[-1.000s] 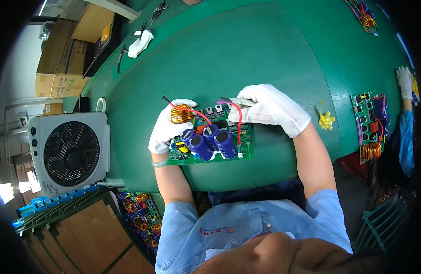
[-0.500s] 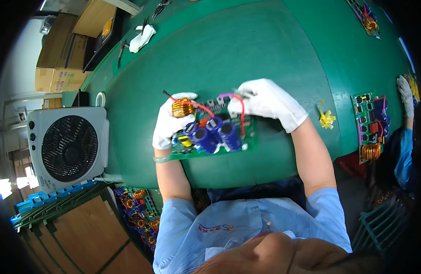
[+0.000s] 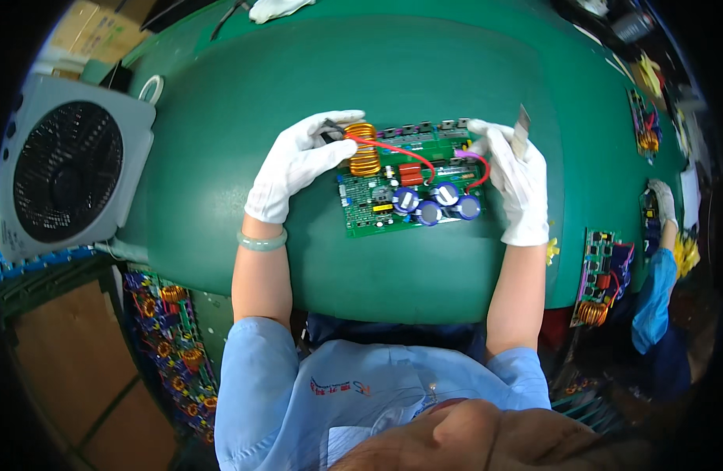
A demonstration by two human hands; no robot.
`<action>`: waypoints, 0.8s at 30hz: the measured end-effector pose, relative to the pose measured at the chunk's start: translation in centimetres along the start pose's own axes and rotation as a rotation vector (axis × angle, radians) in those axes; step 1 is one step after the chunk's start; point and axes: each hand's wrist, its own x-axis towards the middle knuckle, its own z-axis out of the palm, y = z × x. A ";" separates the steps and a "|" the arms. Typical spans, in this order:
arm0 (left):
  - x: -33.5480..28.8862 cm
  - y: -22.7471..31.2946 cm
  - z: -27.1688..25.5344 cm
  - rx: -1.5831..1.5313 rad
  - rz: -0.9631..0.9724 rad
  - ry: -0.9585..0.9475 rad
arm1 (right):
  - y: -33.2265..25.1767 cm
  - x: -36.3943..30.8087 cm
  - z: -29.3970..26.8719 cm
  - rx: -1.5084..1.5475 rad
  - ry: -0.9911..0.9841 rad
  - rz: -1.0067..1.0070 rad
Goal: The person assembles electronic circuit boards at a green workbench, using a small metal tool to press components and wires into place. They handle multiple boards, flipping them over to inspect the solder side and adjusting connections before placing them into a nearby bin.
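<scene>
A green circuit board point(image 3: 377, 222) lies on the green table before me, the face with its parts up. It bears a copper-wound coil point(image 3: 365, 149), several blue capacitors point(image 3: 430, 213) and red wires point(image 3: 401, 151). My white-gloved left hand point(image 3: 299, 161) closes its thumb and fingers about the coil's left side; a black wire end shows between them. At the board's right end, my gloved right hand point(image 3: 517, 177) has its fingers bent round a flat metal blade point(image 3: 522, 122) that sticks up. The right fingertips are beside the board's top right corner and a purple-sleeved wire.
A grey box fan point(image 3: 79, 169) stands at the left, near a roll of tape point(image 3: 151, 89). Similar boards point(image 3: 593, 275) lie on the right, others point(image 3: 173, 345) at lower left. A co-worker's gloved hand point(image 3: 664, 202) is at far right. A white glove point(image 3: 277, 8) lies at the back.
The board has turned flatter and shifted right, and its parts now face up. My right hand has moved right, and the metal blade now points up. The whole view has shifted.
</scene>
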 end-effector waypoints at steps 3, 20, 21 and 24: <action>-0.3 -0.5 -0.5 0.061 -0.004 -0.017 | -0.2 -0.4 0.3 -0.072 -0.061 0.046; 0.3 -2.5 1.3 0.291 0.529 0.157 | -1.7 -1.5 -1.5 -0.381 -0.529 0.162; 0.1 -2.0 1.2 0.301 0.525 0.162 | -1.9 -1.4 -1.5 -0.419 -0.536 0.181; -0.4 -0.7 1.3 0.352 0.472 0.172 | -1.2 -1.6 -2.0 -0.381 -0.545 0.116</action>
